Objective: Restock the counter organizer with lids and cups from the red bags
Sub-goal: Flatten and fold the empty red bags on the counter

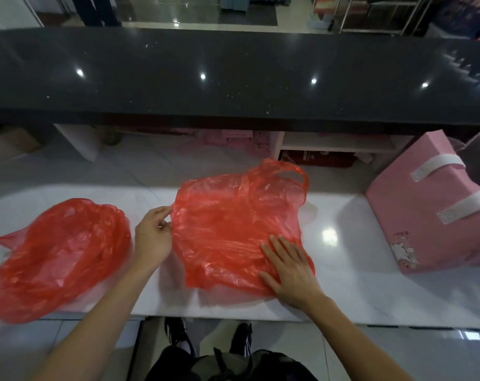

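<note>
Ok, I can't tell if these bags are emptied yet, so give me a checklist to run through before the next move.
1. Left hand has a hold on the middle bag: ok, it pinches the bag's left edge.
2. Right hand steadies that bag: ok, flat on its lower right part.
3. Middle bag emptied: cannot tell; it lies fairly flat, with no cups or lids showing.
4. Left bag emptied: cannot tell; crumpled, untouched.
5. Organizer within reach: cannot tell; not in view.
6. Pink bag apart from the work: ok, off to the right on the white counter.

Bare white worktop [343, 284] lies between the flattened red bag [233, 229] and pink box [431, 210].
</note>
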{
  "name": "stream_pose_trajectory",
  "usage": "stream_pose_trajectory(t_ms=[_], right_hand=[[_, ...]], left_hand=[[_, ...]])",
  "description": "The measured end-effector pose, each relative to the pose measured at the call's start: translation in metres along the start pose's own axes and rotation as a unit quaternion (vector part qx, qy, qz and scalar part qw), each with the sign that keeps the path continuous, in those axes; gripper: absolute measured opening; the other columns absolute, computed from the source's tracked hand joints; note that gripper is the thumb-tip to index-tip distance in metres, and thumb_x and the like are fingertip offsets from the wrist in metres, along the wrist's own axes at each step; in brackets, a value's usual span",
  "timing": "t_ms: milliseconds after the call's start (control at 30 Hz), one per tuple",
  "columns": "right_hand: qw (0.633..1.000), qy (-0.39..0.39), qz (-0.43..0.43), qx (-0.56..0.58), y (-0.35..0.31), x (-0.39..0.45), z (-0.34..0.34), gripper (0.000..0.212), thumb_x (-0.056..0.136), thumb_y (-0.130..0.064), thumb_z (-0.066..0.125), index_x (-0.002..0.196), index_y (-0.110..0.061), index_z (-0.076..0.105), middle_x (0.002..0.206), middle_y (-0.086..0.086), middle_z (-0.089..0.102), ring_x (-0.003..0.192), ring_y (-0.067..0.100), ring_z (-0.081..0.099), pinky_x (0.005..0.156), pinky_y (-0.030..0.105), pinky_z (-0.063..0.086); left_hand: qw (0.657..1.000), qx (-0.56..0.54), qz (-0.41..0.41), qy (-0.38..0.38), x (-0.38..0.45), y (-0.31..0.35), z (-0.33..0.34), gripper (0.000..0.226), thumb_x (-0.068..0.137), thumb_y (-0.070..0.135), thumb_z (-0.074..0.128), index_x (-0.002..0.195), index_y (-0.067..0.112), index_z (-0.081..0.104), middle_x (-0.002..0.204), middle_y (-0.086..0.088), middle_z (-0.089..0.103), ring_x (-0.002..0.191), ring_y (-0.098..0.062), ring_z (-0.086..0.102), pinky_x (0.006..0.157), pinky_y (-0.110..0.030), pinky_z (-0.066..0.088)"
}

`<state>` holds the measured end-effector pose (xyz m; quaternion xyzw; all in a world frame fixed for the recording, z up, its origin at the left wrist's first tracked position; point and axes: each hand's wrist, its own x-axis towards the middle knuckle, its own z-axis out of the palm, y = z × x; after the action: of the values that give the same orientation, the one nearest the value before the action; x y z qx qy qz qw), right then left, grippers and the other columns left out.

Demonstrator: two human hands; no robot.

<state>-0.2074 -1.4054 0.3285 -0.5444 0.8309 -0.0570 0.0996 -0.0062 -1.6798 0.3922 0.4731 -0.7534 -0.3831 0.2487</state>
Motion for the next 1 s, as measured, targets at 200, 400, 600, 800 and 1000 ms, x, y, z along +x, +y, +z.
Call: stream_pose_trajectory(t_ms=[200, 400, 600, 800, 1000], right_hand=[[0.992, 0.113, -0.041, 0.026, -0.028, 0.030, -0.048, 0.064, 0.102, -0.056, 0.036, 0.158, -0.028, 0.026, 0.167, 0.001, 0.016, 0.154, 0.019, 0.010, 0.122, 0.041, 0.007], [0.992, 0.105, -0.070, 0.008, -0.048, 0.098, -0.060, 0.058, 0.101, -0.045, 0.034, 0.155, -0.021, 0.032, 0.165, 0.007, 0.023, 0.153, 0.026, 0.017, 0.121, 0.046, 0.018], [0.996, 0.060, -0.072, -0.015, -0.044, 0.119, -0.047, 0.056, 0.102, -0.037, 0.032, 0.155, -0.021, 0.032, 0.164, 0.007, 0.025, 0.152, 0.026, 0.019, 0.121, 0.046, 0.021], [0.996, 0.029, -0.076, -0.032, -0.046, 0.126, -0.045, 0.057, 0.099, -0.039, 0.028, 0.151, -0.019, 0.042, 0.160, 0.010, 0.034, 0.150, 0.027, 0.027, 0.120, 0.047, 0.025], [0.996, 0.004, -0.066, -0.056, -0.031, 0.118, -0.033, 0.060, 0.101, -0.048, 0.026, 0.152, -0.019, 0.041, 0.160, 0.011, 0.034, 0.151, 0.028, 0.024, 0.123, 0.047, 0.020]], left_hand=[[1.000, -0.001, 0.026, -0.005, -0.020, 0.008, 0.007, 0.043, 0.088, -0.009, 0.060, 0.120, 0.017, 0.072, 0.123, 0.008, 0.063, 0.080, -0.002, 0.060, 0.078, -0.009, 0.046], [0.999, -0.004, 0.037, 0.029, -0.016, 0.014, 0.009, 0.017, 0.087, 0.007, 0.069, 0.089, 0.023, 0.072, 0.100, 0.007, 0.065, 0.076, -0.010, 0.058, 0.074, -0.018, 0.046], [0.995, -0.030, -0.079, -0.058, 0.032, 0.030, 0.037, 0.014, 0.092, 0.017, 0.061, 0.095, 0.027, 0.071, 0.104, 0.010, 0.067, 0.084, -0.003, 0.058, 0.076, -0.016, 0.044], [0.992, 0.010, -0.069, -0.101, 0.027, 0.012, 0.043, 0.026, 0.088, 0.006, 0.063, 0.096, 0.029, 0.073, 0.100, 0.009, 0.073, 0.092, -0.008, 0.065, 0.079, -0.013, 0.046], [0.997, 0.013, -0.047, -0.059, 0.028, 0.008, 0.029, 0.023, 0.089, 0.010, 0.066, 0.106, 0.018, 0.078, 0.101, 0.007, 0.074, 0.092, -0.007, 0.065, 0.086, -0.017, 0.047]])
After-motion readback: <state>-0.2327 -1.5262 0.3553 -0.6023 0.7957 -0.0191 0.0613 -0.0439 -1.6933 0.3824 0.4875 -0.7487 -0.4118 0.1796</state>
